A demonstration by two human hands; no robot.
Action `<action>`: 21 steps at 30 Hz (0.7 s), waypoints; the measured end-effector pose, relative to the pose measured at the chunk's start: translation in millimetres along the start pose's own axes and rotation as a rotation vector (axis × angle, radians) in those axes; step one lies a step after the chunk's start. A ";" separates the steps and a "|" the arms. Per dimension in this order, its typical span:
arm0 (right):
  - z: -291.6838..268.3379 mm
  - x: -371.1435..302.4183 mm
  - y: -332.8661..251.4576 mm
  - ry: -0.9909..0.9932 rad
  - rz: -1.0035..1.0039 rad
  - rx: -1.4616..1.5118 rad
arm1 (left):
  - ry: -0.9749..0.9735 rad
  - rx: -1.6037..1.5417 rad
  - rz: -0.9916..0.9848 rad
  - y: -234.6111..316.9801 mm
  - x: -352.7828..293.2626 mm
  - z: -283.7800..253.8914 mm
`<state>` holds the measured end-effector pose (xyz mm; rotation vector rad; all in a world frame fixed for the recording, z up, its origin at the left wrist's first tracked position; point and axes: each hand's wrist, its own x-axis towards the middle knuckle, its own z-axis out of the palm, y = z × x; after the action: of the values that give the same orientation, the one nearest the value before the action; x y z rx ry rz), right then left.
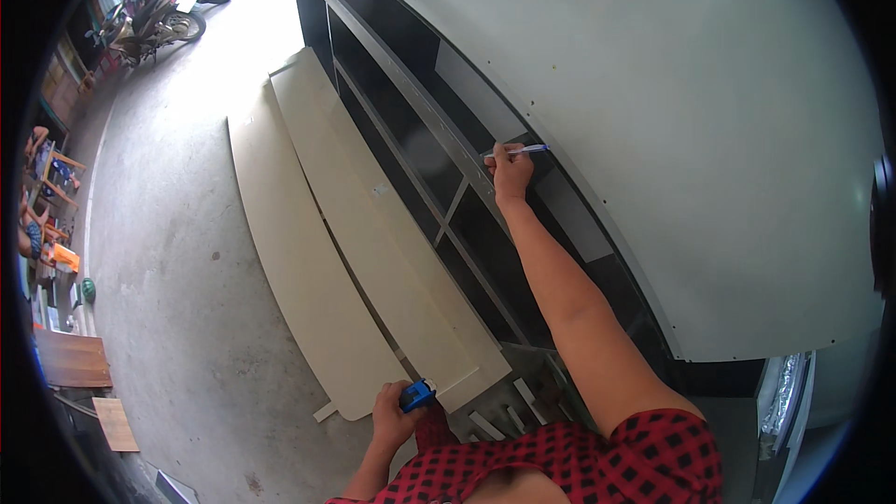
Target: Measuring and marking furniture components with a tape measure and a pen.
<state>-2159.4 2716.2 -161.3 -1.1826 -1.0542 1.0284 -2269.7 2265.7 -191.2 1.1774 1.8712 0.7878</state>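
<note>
My right hand (pixel 510 173) reaches forward over a long dark metal frame (pixel 425 117) with several compartments. Its fingers are closed on a pen (pixel 532 148) with a blue end, near the frame's rail; whether the tip touches the rail I cannot tell. Low in the view, my left hand (pixel 394 411) grips a blue tape measure (pixel 417 396) close to my body. Two long beige panels (pixel 373 191) lean side by side along the frame's left side, the tape measure being over their near end.
A large pale sheet (pixel 691 131) stands along the right. Concrete floor (pixel 196 252) stretches to the left, with parked motorcycles (pixel 154 23) at the far left. People sit by a wooden chair (pixel 61 177) at the left edge. Wooden boards (pixel 73 359) lie at the lower left.
</note>
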 end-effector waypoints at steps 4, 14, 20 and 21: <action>1.7 3.5 8.4 -0.029 -0.084 -0.125 | -0.001 -0.032 -0.020 0.5 -3.0 9.7; -6.0 2.1 -1.3 -0.067 -0.021 -0.091 | -0.091 -0.010 -0.015 13.4 -9.8 15.9; -68.2 -94.3 -44.7 -0.254 0.001 -0.188 | -0.177 0.013 0.124 25.1 -0.9 15.2; -89.6 -125.7 -51.1 -0.344 -0.003 -0.187 | -0.190 0.007 0.154 30.7 4.6 18.1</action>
<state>-2094.2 2571.1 -127.8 -1.1760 -1.4468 1.1776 -2241.9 2283.4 -176.7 1.3643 1.6437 0.7255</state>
